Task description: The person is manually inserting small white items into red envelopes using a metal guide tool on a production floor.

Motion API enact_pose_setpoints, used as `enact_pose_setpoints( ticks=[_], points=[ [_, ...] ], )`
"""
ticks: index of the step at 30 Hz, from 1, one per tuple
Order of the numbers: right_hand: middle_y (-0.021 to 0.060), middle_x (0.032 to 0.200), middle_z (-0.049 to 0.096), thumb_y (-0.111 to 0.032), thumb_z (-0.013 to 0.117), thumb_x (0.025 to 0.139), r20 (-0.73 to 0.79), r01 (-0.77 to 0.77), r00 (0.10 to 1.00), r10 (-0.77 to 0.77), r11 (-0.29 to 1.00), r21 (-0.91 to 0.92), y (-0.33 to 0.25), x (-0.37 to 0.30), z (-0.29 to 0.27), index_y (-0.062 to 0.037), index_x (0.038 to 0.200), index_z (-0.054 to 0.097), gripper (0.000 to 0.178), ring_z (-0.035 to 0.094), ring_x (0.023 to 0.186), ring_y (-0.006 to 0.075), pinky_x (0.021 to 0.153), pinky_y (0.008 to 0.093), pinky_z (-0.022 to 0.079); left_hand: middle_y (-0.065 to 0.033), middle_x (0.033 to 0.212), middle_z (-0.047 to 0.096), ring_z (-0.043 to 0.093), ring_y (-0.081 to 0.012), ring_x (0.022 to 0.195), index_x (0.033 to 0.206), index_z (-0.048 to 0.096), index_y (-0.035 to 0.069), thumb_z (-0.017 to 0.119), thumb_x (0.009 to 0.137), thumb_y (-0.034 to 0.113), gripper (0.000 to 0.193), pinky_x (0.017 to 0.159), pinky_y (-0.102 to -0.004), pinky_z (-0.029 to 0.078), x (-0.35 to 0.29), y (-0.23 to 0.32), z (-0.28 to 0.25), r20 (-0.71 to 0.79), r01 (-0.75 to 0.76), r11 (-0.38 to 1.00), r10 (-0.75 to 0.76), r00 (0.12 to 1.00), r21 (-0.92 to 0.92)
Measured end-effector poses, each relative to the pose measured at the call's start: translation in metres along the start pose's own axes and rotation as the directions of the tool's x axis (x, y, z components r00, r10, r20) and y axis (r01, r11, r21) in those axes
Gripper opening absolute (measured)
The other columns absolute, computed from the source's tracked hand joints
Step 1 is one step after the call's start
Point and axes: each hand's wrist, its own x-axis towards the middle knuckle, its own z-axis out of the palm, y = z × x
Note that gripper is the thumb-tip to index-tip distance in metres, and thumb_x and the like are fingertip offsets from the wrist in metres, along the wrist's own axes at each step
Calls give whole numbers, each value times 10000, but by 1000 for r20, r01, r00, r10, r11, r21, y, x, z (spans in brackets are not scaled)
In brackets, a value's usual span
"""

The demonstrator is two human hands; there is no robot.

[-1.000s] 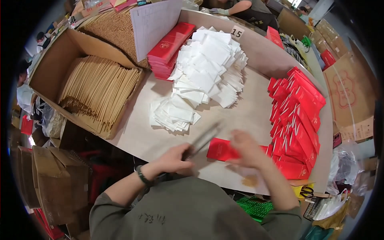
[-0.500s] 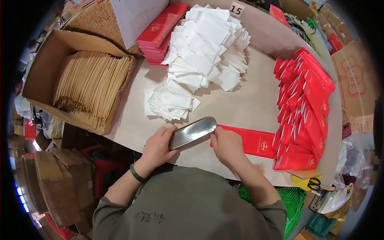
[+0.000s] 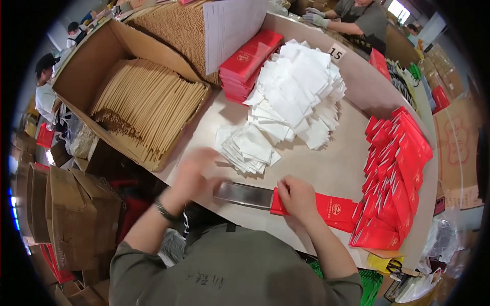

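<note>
A shiny metal trough (image 3: 244, 196) lies by the near table edge. Its right end disappears at the mouth of a red paper sleeve (image 3: 326, 208), and I cannot tell how far in it reaches. My right hand (image 3: 297, 199) is closed at that end of the sleeve, fingers curled. At the trough's left end is my left hand (image 3: 193, 176), smeared by motion, so its fingers are unclear. Just beyond lie a small heap of white paper packets (image 3: 247, 148) and a larger white pile (image 3: 298, 86).
Left stands a cardboard box (image 3: 168, 148) of thin wooden sticks (image 3: 148, 104), with more sticks behind it. Stacked red sleeves (image 3: 250, 58) sit at the back. A red heap of filled sleeves (image 3: 393, 178) lies right, beside the curved table wall (image 3: 357, 76). Another person (image 3: 357, 23) works beyond.
The trough has come down flat, and its rounded tip is now hidden at the red sleeve. My left hand has moved left, partly off the trough. The view has tilted up, showing other people.
</note>
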Motion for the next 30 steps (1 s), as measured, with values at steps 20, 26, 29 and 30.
enact_pose_setpoints(
  ticks=[20, 26, 29, 30],
  points=[
    [112, 1048, 622, -130, 790, 739, -77, 384, 919, -388, 921, -63, -6, -13, 21, -58, 964, 633, 284, 585, 994, 338, 846, 442, 481, -137, 850, 600, 594, -296, 800, 983, 644, -6, 538, 943, 30, 119, 720, -369, 487, 12, -89, -63, -375, 374, 914, -295, 879, 156],
    [161, 1225, 618, -184, 820, 746, -34, 314, 949, -314, 949, -7, 12, -37, -9, -25, 924, 609, 319, 563, 1139, 370, 964, 459, 459, -70, 897, 664, 564, -134, 767, 953, 668, -35, 647, 914, 10, 63, 715, -268, 469, -7, -9, -41, 612, 499, 788, -204, 764, -360],
    [189, 1291, 595, -187, 820, 745, 31, 392, 920, -390, 918, -57, 20, -43, -6, -10, 891, 591, 324, 533, 1200, 391, 996, 466, 444, -84, 820, 691, 631, -152, 744, 926, 680, -22, 662, 900, 23, 54, 728, -287, 510, -2, -11, -28, 689, 586, 790, -325, 648, -179],
    [203, 1319, 581, -186, 821, 741, 33, 411, 912, -409, 908, -79, 21, -44, -4, -4, 875, 583, 329, 515, 1229, 400, 1014, 469, 433, -101, 828, 708, 660, -166, 759, 926, 680, -18, 668, 883, 15, 55, 733, -297, 521, 0, -6, -22, 666, 553, 827, -357, 655, -100]
  ],
)
